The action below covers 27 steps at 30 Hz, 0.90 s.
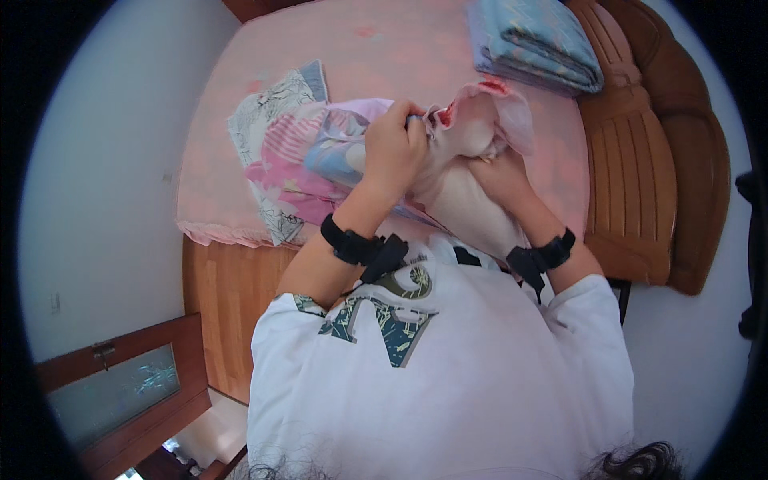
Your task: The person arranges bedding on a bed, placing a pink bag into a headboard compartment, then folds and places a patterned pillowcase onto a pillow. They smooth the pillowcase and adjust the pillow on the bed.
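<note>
A pale pink garment [474,198] with red trim at its ruffled edge hangs bunched between my two hands above the bed. My left hand [396,144] is closed around its gathered fabric on the left. My right hand [501,177] grips the cloth lower down on the right, its fingertips partly hidden in the folds. Just left of my left hand lies a heap of printed clothes: a pink star-patterned piece [300,189], a pink striped piece [294,135] and a blue and white piece [333,156]. Under them spreads a white cloth with dark line drawings [264,99].
The bed [384,48] wears a pink sheet with a ruffled hem. Folded blue and lilac bedding [540,48] lies at the upper right, beside the brown wooden headboard [636,186]. Wood flooring [225,300] and a door with a glass pane [120,396] are at lower left.
</note>
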{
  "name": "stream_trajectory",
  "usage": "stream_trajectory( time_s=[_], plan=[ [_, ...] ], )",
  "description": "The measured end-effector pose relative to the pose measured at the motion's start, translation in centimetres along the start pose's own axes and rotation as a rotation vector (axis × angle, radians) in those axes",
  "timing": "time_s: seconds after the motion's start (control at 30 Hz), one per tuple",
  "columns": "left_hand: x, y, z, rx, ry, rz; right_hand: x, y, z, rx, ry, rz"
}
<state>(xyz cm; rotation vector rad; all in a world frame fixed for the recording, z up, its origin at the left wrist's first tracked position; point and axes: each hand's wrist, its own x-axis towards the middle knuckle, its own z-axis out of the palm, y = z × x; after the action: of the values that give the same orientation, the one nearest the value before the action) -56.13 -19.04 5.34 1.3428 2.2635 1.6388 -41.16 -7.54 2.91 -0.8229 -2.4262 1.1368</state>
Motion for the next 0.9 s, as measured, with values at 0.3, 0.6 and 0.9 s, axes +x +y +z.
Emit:
stream_trajectory(
  time_s=[0.3, 0.6, 0.9],
  plan=[
    [-2.6, -6.7, -2.4, 0.113, -0.126, -0.186, 0.4, 0.7, -4.0, 0.677, 0.304, -0.051],
    [-3.7, -8.9, 8.5, -0.128, -0.267, -0.265, 0.3, -0.3, -5.7, 0.607, 0.408, -0.162],
    [-4.1, -4.1, 11.7, 0.073, -1.088, -0.463, -0.1, 0.2, -8.6, 0.498, 0.696, -0.203]
  ],
)
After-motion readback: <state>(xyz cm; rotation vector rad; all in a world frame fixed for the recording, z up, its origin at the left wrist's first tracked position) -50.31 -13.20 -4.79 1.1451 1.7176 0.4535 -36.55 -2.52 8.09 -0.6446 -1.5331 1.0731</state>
